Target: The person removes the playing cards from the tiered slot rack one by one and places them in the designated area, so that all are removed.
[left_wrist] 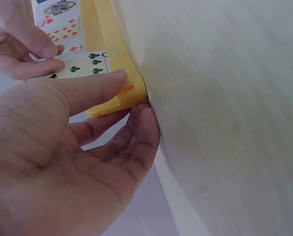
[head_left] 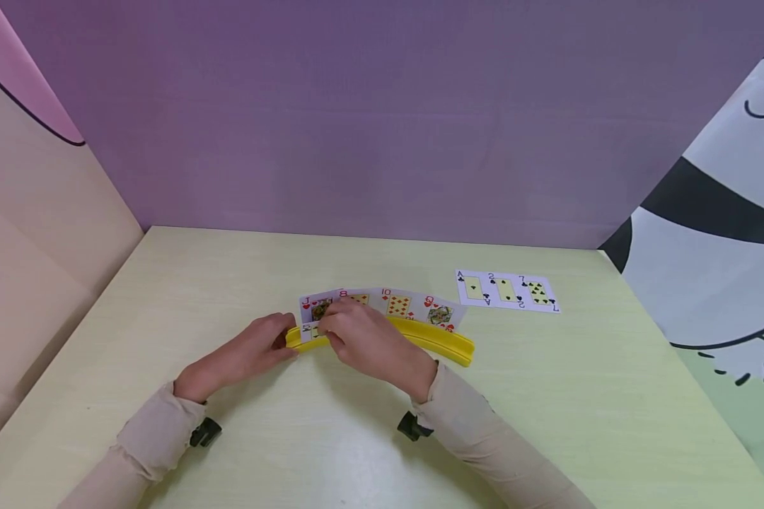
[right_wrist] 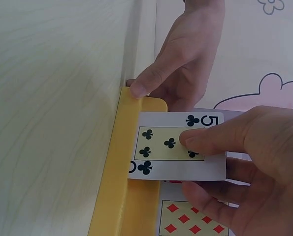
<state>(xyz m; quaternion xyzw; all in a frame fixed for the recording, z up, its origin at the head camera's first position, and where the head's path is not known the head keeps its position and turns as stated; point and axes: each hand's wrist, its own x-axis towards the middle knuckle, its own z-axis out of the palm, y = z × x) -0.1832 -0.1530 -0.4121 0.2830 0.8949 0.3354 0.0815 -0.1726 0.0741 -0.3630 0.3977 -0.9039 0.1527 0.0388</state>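
Observation:
A curved yellow card holder [head_left: 442,341] stands on the table with several cards upright in it, among them a jack of hearts, a ten of diamonds [head_left: 397,305] and a queen of hearts [head_left: 440,314]. The right hand [head_left: 375,343] pinches a five of clubs [right_wrist: 156,140] between thumb and fingers, its lower edge at the holder's groove near the left end, in front of the other cards. The left hand [head_left: 248,357] grips the holder's left end, thumb on the near side and fingers behind, as the left wrist view shows [left_wrist: 62,147].
An ace, a two and a seven of clubs [head_left: 537,293] lie face up in a row on the table [head_left: 611,396], behind and right of the holder. A purple wall [head_left: 382,127] rises at the table's back edge, with patterned panels at both sides.

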